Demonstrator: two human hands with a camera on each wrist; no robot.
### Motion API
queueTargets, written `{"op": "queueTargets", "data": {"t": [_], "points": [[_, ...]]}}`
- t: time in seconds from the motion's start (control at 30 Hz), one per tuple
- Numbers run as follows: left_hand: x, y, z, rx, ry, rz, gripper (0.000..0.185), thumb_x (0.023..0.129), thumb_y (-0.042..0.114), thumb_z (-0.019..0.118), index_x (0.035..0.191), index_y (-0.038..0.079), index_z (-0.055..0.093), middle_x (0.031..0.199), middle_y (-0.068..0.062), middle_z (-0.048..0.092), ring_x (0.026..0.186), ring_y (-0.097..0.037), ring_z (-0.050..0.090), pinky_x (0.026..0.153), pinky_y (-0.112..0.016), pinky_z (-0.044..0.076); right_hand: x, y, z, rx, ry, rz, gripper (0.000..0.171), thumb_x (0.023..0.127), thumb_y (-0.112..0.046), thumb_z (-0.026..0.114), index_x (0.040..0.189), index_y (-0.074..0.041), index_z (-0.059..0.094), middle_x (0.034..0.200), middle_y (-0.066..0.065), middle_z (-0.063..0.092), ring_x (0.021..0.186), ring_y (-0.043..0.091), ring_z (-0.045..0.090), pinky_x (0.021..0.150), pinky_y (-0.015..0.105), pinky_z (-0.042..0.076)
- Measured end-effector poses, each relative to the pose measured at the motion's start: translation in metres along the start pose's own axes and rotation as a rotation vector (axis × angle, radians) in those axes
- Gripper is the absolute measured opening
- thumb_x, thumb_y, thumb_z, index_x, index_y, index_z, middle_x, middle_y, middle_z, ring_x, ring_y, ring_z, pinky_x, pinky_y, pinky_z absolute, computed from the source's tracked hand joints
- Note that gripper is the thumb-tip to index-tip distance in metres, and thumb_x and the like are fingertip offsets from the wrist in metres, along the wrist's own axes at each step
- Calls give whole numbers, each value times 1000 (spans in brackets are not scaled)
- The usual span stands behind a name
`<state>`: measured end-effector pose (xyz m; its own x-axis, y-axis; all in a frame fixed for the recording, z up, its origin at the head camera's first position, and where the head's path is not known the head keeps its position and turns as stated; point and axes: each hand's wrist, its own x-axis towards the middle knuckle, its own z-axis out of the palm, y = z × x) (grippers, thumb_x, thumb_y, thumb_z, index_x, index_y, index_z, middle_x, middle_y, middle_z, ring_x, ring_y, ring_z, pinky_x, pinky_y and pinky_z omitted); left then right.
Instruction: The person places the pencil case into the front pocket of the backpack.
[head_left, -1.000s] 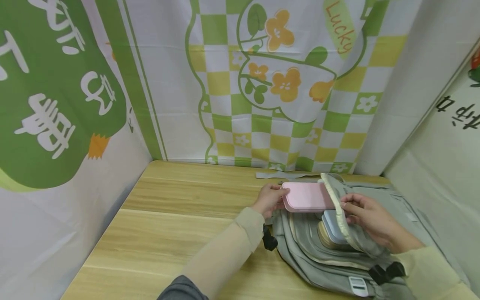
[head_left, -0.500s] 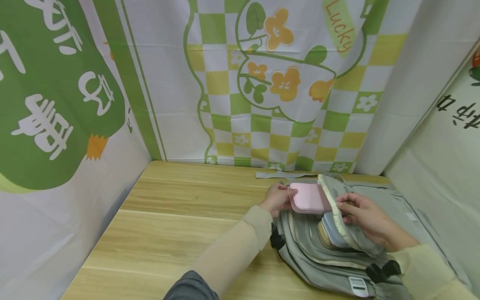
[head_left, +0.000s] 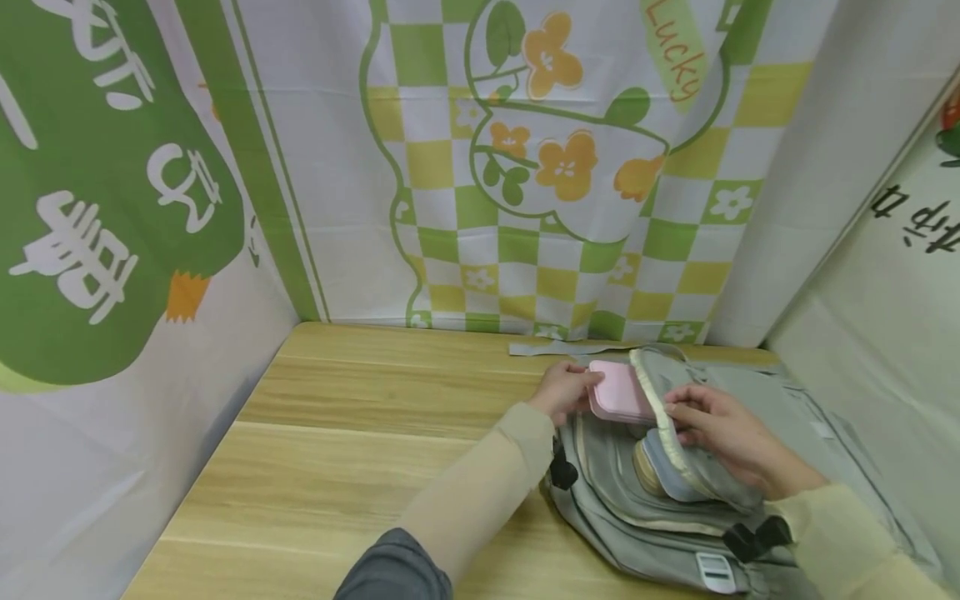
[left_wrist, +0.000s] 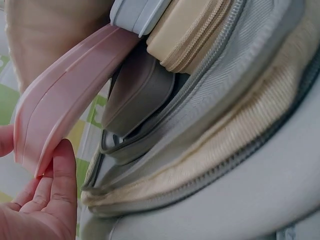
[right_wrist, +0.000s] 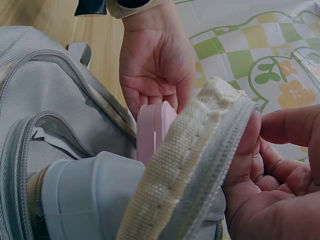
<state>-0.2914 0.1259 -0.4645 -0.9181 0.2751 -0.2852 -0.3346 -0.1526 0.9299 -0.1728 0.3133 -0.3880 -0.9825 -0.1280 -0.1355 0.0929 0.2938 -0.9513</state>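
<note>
My left hand (head_left: 564,390) pinches the near end of a pink hard case (head_left: 621,392), thumb on one face and fingers on the other. The case's far end is hidden behind the flap of a grey-green backpack (head_left: 780,417) lying on the table. With my right hand (head_left: 723,433) I pinch the flap's cream-trimmed zip edge (right_wrist: 172,170) and hold it raised. Inside the open pocket, below the pink case, sit a light blue case (left_wrist: 140,15) and a beige zipped case (left_wrist: 187,35). A dark grey-brown case-like item (left_wrist: 135,95) shows beside them in the left wrist view.
The wooden table (head_left: 337,467) extends to the left of the backpack. A grey strap (head_left: 562,348) lies along the table's back edge. Printed cloth (head_left: 517,250) hangs behind and on both sides. A pale buckle (head_left: 715,573) sits at the backpack's near side.
My left hand has moved right, sliding the pink case farther under the flap, so less of it shows. My right hand, still on the flap edge, has shifted slightly left.
</note>
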Motion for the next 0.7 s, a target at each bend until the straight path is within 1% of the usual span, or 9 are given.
{"op": "queueTargets", "data": {"t": [0.1, 0.17, 0.27, 0.33, 0.53, 0.7], "points": [[-1, -3, 7, 15, -6, 4, 20, 95, 4, 73, 106, 1, 57, 93, -10, 63, 81, -21, 69, 74, -36, 62, 1, 0, 0, 7, -18, 4, 13, 108, -1, 48, 115, 9, 52, 98, 2, 56, 78, 9, 57, 66, 23, 53], [-2, -6, 11, 23, 2, 0, 19, 95, 4, 73, 108, 1, 59, 94, -10, 64, 83, -22, 70, 74, -36, 63, 1, 0, 1, 7, -30, 8, 14, 108, -1, 47, 116, 10, 51, 97, 3, 56, 77, 9, 57, 66, 23, 53], [-1, -8, 16, 34, 15, -1, 20, 95, 5, 73, 111, 2, 61, 94, -10, 67, 83, -21, 71, 73, -35, 63, 1, -2, 0, 5, -17, 20, 14, 108, -2, 47, 115, 10, 51, 97, 4, 56, 77, 10, 57, 66, 24, 54], [-1, -9, 17, 40, 25, 0, 20, 95, 7, 74, 111, 1, 62, 94, -10, 67, 83, -22, 71, 73, -35, 62, 2, -1, 1, 7, -16, 19, 14, 108, -2, 46, 115, 10, 51, 97, 4, 56, 77, 10, 57, 66, 24, 53], [3, -11, 21, 108, 24, 6, 20, 96, 8, 73, 110, -1, 62, 92, -9, 66, 80, -22, 71, 72, -32, 62, 1, 4, 1, 18, -26, 11, 12, 107, -1, 47, 113, 9, 52, 97, 3, 56, 77, 10, 57, 65, 24, 53], [7, -11, 24, 105, 39, 13, 22, 96, 6, 72, 111, -4, 61, 93, -10, 64, 81, -23, 71, 73, -34, 63, 4, 5, 0, 27, -34, -5, 12, 107, -1, 47, 112, 8, 53, 96, 3, 56, 77, 9, 57, 65, 24, 53]]}}
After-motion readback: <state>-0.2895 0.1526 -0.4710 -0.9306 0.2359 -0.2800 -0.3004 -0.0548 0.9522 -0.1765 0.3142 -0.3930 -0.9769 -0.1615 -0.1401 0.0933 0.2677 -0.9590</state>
